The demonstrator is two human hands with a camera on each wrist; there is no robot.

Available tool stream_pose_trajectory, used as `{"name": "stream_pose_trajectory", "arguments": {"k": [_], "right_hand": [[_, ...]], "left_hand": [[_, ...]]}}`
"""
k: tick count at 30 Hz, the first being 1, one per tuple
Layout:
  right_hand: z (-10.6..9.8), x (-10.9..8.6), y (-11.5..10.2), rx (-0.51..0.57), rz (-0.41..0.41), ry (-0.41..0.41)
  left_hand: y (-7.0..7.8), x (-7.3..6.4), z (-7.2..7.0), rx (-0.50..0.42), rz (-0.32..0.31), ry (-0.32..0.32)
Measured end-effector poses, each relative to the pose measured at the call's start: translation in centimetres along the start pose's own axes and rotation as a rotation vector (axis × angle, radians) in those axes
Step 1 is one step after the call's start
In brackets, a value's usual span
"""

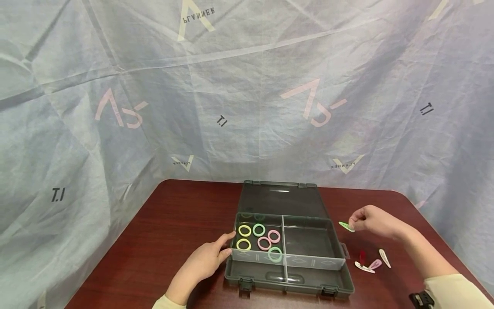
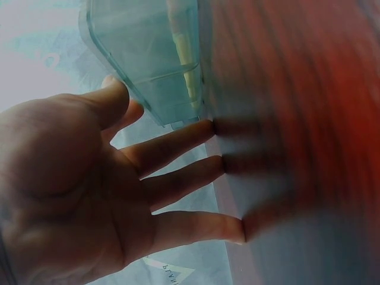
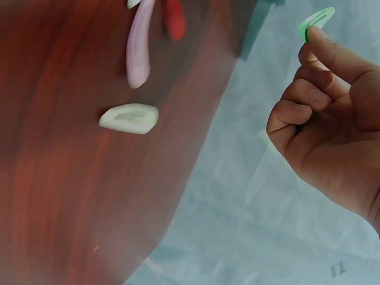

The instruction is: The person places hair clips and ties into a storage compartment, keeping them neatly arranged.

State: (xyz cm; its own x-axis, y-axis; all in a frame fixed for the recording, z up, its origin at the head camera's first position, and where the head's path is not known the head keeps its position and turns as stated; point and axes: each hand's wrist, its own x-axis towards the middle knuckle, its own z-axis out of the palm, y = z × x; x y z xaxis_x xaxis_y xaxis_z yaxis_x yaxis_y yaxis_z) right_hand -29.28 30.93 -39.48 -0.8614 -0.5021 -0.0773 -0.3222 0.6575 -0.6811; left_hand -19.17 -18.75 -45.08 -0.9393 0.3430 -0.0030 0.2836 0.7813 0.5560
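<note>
My right hand (image 1: 372, 222) pinches a green snap hair clip (image 1: 346, 226) between thumb and fingertips, above the table to the right of a dark translucent divided box (image 1: 313, 262). In the right wrist view the same green clip (image 3: 319, 19) sticks out past the thumb, with the other fingers curled. My left hand (image 1: 206, 259) rests against the box's left side. Its fingers look straight and spread in the left wrist view, fingertips on the table. Inside the box's back left compartment lie several hair ties in yellow, pink and mint green, including a yellow hair tie (image 1: 245, 231).
The box lid (image 1: 283, 199) is folded back behind the box. On the table (image 1: 170, 219), right of the box, lie a red clip (image 1: 362, 256), a pink clip (image 1: 375, 264) and two white clips, one apart (image 1: 384, 258). A printed grey cloth (image 1: 247, 94) hangs behind.
</note>
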Motion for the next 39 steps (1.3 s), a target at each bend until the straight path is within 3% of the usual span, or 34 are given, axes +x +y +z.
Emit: {"name": "stream_pose_trajectory", "arguments": {"k": [10,28,39], "right_hand": [[1.9,3.1,-2.9,-0.006,-0.031,-0.027],[6.1,7.1,-5.1,0.015,-0.085,-0.112],[8.6,8.5,-6.3,-0.042,-0.058,-0.025]], "left_hand": [[0.3,0.1,-0.1,0.014,0.004,-0.001],[0.4,-0.1,-0.1,-0.011,-0.016,-0.011],[0.1,-0.1,-0.1,-0.009,-0.025,-0.009]]}}
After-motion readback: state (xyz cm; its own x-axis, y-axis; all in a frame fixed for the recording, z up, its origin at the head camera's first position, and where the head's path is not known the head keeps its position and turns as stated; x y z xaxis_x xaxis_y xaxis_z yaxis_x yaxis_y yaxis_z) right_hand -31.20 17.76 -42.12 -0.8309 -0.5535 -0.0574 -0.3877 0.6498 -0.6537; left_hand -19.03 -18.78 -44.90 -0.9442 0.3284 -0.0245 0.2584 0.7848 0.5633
